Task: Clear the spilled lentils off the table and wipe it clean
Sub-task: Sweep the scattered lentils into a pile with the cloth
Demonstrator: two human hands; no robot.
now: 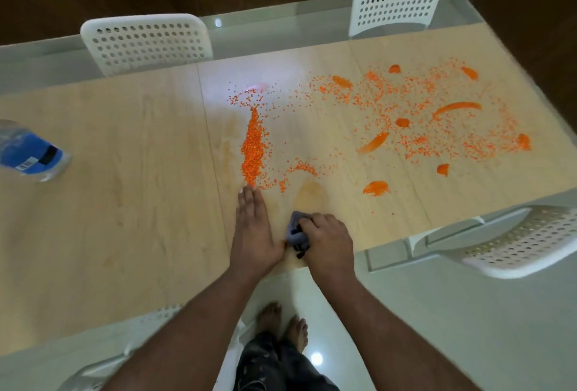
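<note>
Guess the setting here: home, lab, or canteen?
Probably a home dining area, though an office pantry is possible: a long wood-top table with white perforated chairs pulled up on both sides, a pale glossy tiled floor, and the person stands barefoot.

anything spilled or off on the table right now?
Yes. Orange lentils are scattered over the right half of the table, with a gathered ridge ahead of the left hand. Orange smears streak the wood among them.
</note>
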